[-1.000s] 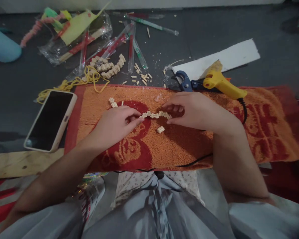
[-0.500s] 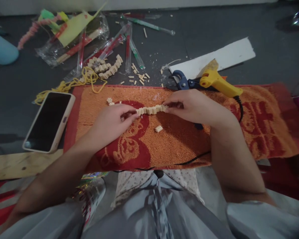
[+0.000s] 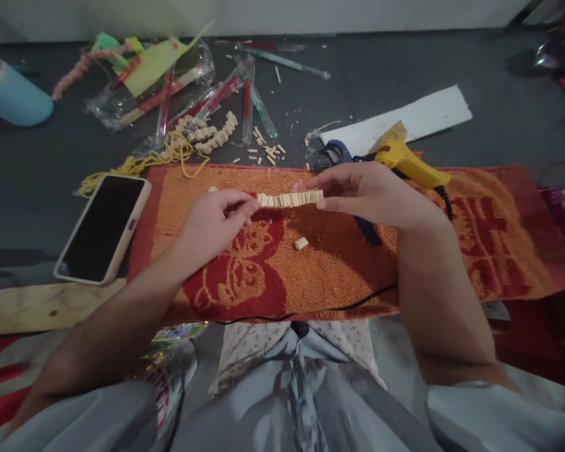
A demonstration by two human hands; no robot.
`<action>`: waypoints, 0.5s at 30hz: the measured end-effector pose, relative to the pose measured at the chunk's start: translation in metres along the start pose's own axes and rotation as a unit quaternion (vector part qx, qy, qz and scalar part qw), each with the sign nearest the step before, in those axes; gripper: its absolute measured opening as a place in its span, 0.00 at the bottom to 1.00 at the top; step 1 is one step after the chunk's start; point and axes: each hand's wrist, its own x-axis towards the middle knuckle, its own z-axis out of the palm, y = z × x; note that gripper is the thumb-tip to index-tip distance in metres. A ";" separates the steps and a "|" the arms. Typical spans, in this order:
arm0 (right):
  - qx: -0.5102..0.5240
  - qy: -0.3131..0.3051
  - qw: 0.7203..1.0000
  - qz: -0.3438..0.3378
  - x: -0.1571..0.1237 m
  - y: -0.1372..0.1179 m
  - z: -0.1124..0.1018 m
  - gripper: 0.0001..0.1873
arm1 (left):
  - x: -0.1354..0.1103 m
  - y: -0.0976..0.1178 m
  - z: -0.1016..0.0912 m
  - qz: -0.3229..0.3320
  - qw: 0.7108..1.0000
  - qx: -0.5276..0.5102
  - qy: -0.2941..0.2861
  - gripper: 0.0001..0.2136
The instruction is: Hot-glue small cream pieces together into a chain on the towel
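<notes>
A short, ridged strip of small cut wooden sticks (image 3: 289,199), set side by side, spans the gap between my hands above an orange and red towel (image 3: 339,270). My left hand (image 3: 216,220) pinches its left end between thumb and fingers. At the right end, the thumb of my right hand (image 3: 367,191) touches the strip, with the fingers curved behind it. Below the strip a small bundle of sticks (image 3: 301,243) lies on the towel. Another little cluster (image 3: 213,189) is partly hidden behind my left hand.
A yellow glue gun (image 3: 412,164) and a blue-handled cutter (image 3: 341,150) lie right, by a white board (image 3: 400,119). Left are a phone (image 3: 102,229), yellow string (image 3: 132,166) and a blue bottle (image 3: 16,91). Loose stick pieces (image 3: 270,152) and longer ridged strips (image 3: 219,133) lie behind the towel.
The strip has tipped so its sticks' long sides face me more, and it sits slightly higher. My right fingers have spread from their pinch. The camera view has shifted a little.
</notes>
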 end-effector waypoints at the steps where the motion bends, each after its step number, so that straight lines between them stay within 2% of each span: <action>1: 0.008 0.000 1.000 0.000 0.000 0.000 0.001 0.20 | 0.000 0.001 0.000 -0.004 1.000 -0.006 0.002 0.15; 15: -0.033 0.045 0.998 -0.009 -0.001 -0.007 0.006 0.12 | -0.002 0.002 -0.003 -0.012 0.999 -0.031 -0.010 0.14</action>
